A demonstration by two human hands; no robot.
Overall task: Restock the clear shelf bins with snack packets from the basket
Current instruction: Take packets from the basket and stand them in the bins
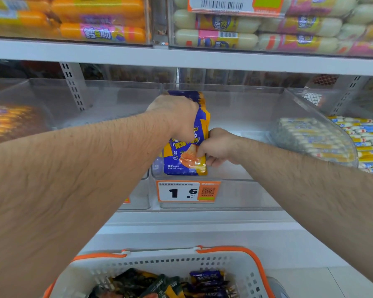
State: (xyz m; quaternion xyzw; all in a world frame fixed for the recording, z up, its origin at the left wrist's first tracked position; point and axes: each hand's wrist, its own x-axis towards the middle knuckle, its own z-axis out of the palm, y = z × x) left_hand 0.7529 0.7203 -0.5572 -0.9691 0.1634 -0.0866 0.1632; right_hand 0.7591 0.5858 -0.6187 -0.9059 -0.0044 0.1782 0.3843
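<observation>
Both hands are in the clear bin (235,175) in the middle of the frame, working a stack of blue-and-orange snack packets (186,155) standing upright at the bin's left end. The left hand (177,117) comes in from the left and is curled over the top of the stack, gripping it from above. The right hand (218,147) reaches in from the right, fingers curled and pinching the right edge of the front packet about halfway down. The rest of that bin to the right of the packets looks bare.

A price tag (187,191) reading 1.6 is stuck on the bin's front, right under the packets. The white basket (230,267) with orange handles sits at the bottom centre of the frame, with more dark and purple packets in it. The bin at the right holds blue-and-yellow sticks (353,136), and the shelf above, across the top of the frame, has orange sausages (95,20) and pale ones (267,29).
</observation>
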